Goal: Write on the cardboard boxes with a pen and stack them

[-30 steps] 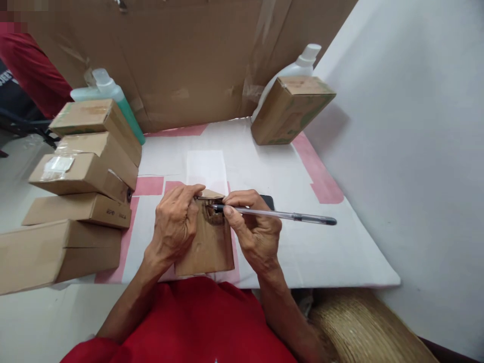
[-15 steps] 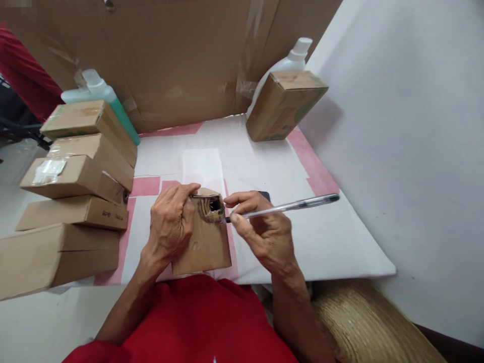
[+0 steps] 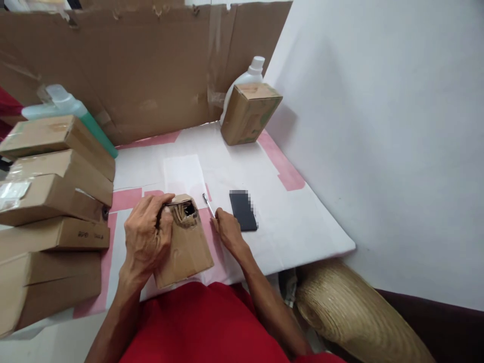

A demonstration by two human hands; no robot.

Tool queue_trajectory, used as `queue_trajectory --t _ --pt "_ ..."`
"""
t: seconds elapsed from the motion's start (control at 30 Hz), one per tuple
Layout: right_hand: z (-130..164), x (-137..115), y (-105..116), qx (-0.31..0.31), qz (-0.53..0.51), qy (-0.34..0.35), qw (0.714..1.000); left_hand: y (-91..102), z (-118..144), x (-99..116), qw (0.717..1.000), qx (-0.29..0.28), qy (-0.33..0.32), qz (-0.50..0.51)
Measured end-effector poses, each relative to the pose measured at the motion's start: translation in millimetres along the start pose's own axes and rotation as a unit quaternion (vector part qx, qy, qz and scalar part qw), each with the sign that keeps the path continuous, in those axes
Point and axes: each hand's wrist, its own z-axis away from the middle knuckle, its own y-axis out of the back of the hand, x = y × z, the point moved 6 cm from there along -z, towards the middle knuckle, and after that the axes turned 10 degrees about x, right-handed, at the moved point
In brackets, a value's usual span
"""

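The left hand (image 3: 145, 234) is closed around the left side of a small cardboard box (image 3: 187, 247), with the fingers curled over its upper corner, beside a ragged hole torn in the top. The box lies flat on the white table cover (image 3: 295, 222), just in front of the red shirt (image 3: 196, 322) of the person, and it is tilted a little, its far end pointing to about 11 o'clock.

The right hand (image 3: 227, 229) rests on the cover just beside the box, at 3 o'clock from it, not touching it as far as I can see. Its fingers are loosely together over the near end of a pen (image 3: 207, 204), which sticks out toward 11 o'clock (whether they really pinch it or only lie on it, I cannot tell). A dark phone (image 3: 242, 209) lies flat close by, at 2 o'clock from this hand.

Farther out, at 9 o'clock, a stack of cardboard boxes (image 3: 53, 201) stands with a green bottle (image 3: 71, 111) behind it. At 1 o'clock, near the cardboard wall (image 3: 132, 70), one more box (image 3: 249, 111) leans against a white bottle (image 3: 247, 75). A straw hat (image 3: 351, 312) lies low at 5 o'clock, under the table edge.
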Motion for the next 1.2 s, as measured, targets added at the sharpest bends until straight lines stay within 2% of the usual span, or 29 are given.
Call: queue_trajectory --t 0.07,0.13,0.23,0.3,0.33,0.4,0.47,0.53,0.6,0.67,0.73,0.83,0.93,1.0,1.07,1.13,1.2 --pt "6.0 -0.7 -7.6 -0.006 0.018 -0.006 1.000 0.5 0.0 -0.6 1.000 0.002 -0.001 -0.003" --pt "9.7 2.3 -4.3 -0.005 0.028 -0.004 1.000 0.8 0.2 -1.0 1.000 0.003 -0.002 -0.003" --pt "10.2 17.5 19.6 0.058 0.061 -0.015 0.996 0.6 0.8 -2.7 1.000 0.003 0.005 0.000" --pt "10.2 35.2 38.4 0.109 0.104 -0.062 0.987 0.4 1.0 -3.8 1.000 0.003 0.010 0.003" --pt "10.5 45.2 44.4 0.114 0.123 -0.096 0.981 0.4 1.0 -4.1 1.000 0.003 0.010 0.004" --pt "10.7 63.8 48.3 0.087 0.144 -0.157 0.973 0.2 0.8 -4.1 1.000 0.005 0.007 0.006" --pt "8.9 77.0 45.7 0.054 0.133 -0.186 0.972 -0.2 0.5 -4.0 1.000 0.004 0.006 0.008" --pt "4.6 86.7 42.5 0.052 0.092 -0.201 0.974 -0.5 0.4 -3.5 1.000 0.005 0.005 0.010" --pt "0.3 96.9 39.0 0.080 0.002 -0.230 0.970 -0.5 0.7 -2.8 1.000 0.005 0.003 0.011" --pt "-2.1 105.9 31.0 0.106 -0.147 -0.268 0.946 -0.3 1.4 -2.4 1.000 0.005 0.005 0.010" --pt "-2.9 107.4 19.2 0.108 -0.286 -0.277 0.911 0.1 2.2 -2.2 1.000 0.004 0.007 0.009" --pt "2.4 93.5 5.8 0.070 -0.401 -0.257 0.877 1.2 3.3 -2.5 1.000 0.006 0.010 0.010" --pt "18.1 66.2 13.6 0.027 -0.498 -0.243 0.832 1.1 3.5 -3.8 1.000 0.003 0.016 0.011" --pt "31.2 40.7 34.9 -0.005 -0.596 -0.219 0.772 0.4 2.9 -4.3 1.000 0.000 0.019 0.012" --pt "44.0 12.3 67.3 -0.029 -0.691 -0.165 0.703 -0.7 1.7 -3.6 1.000 -0.002 0.018 0.011" --pt "57.0 -16.7 99.5 -0.062 -0.739 -0.088 0.665 -2.1 0.5 -1.7 1.000 -0.003 0.015 0.011" --pt "71.2 -46.1 119.2 -0.124 -0.759 -0.025 0.638 -3.7 0.2 0.7 1.000 -0.005 0.012 0.010"
